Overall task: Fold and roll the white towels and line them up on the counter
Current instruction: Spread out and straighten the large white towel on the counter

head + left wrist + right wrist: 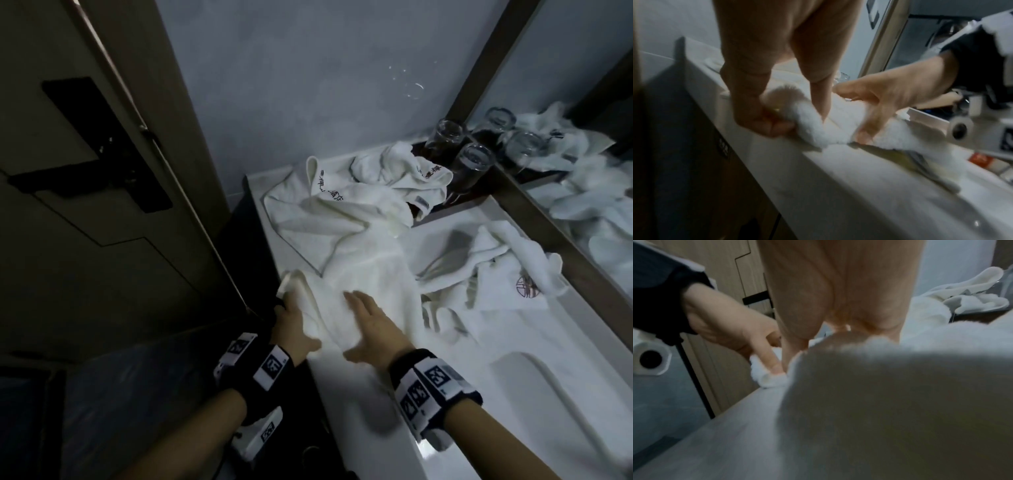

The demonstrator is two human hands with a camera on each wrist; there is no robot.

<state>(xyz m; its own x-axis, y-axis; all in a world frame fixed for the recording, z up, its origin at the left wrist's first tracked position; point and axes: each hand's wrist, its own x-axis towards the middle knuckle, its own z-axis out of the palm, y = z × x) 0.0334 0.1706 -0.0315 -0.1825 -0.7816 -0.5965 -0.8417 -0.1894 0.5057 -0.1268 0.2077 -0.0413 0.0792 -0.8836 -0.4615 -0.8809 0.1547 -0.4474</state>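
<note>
A white bathroom bench (394, 394) runs beside a mirror. The white towel (370, 274) lies lengthwise away from the person, near end at the bench edge. The left hand (291, 329) pinches its near-left corner; the right hand (371, 325), fingers flat, presses its middle. Crumpled towels (376, 185) and glasses (472, 164) lie beyond.

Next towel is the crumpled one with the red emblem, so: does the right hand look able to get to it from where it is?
Probably yes. The right hand lies flat and free on the spread towel, and the emblem towel sits uncovered just to its right.
</note>
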